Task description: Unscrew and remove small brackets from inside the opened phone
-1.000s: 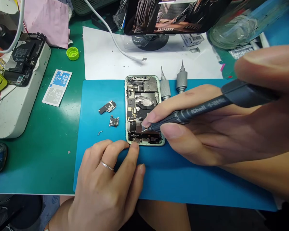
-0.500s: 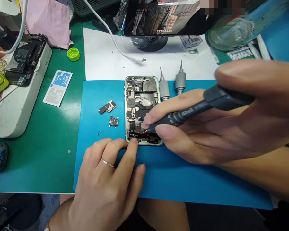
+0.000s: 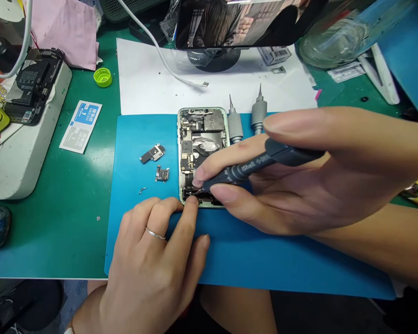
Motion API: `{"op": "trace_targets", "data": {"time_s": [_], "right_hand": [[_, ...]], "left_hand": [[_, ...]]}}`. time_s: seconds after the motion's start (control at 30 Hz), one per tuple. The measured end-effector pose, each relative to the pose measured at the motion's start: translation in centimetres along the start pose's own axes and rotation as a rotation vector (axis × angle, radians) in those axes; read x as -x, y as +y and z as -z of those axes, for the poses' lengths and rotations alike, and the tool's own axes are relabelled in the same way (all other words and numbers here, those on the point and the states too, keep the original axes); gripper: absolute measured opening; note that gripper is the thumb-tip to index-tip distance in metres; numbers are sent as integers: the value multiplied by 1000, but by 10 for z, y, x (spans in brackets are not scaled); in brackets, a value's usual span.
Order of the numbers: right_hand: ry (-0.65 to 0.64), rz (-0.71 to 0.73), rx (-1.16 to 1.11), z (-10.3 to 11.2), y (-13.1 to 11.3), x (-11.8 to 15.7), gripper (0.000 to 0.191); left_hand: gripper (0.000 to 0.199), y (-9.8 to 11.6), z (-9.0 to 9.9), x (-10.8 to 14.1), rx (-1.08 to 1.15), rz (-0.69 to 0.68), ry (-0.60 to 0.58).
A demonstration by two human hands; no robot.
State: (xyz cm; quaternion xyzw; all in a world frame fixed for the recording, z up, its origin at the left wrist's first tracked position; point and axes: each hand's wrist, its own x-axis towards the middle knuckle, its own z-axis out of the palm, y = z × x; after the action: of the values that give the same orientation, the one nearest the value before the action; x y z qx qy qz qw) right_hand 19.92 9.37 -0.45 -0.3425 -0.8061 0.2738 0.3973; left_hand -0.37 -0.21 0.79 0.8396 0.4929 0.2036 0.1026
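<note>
The opened phone (image 3: 204, 148) is laid on the mat (image 3: 264, 264), at the centre of the frame; by the right hand (image 3: 306, 190) the tool (image 3: 244, 169) is gripped like a pen, closed firmly, its tip over the phone's lower part; whether contact is made there cannot be told; by the left hand (image 3: 153, 260), half open with bent fingers and nothing grasped, the phone's lower edge is pressed; for good work, it seems, the phone should be steadied, the tool guided lightly, and the left fingertips placed clear of its tip; the plate (image 3: 152, 153) and bits (image 3: 142, 190), left of centre, should not be brushed.
</note>
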Motion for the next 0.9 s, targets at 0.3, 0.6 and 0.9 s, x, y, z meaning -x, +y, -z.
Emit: {"op": "trace_targets", "data": {"time_s": [0.3, 0.6, 0.9], "right_hand": [[7, -3, -140, -2, -5, -9, 22], [38, -10, -108, -2, -4, -10, 19], [61, -74, -113, -4, -6, -11, 19]], "left_hand": [[39, 1, 1, 0, -10, 1, -7], [39, 1, 0, 1, -11, -4, -3], [40, -2, -1, 2, -10, -8, 0]]}}
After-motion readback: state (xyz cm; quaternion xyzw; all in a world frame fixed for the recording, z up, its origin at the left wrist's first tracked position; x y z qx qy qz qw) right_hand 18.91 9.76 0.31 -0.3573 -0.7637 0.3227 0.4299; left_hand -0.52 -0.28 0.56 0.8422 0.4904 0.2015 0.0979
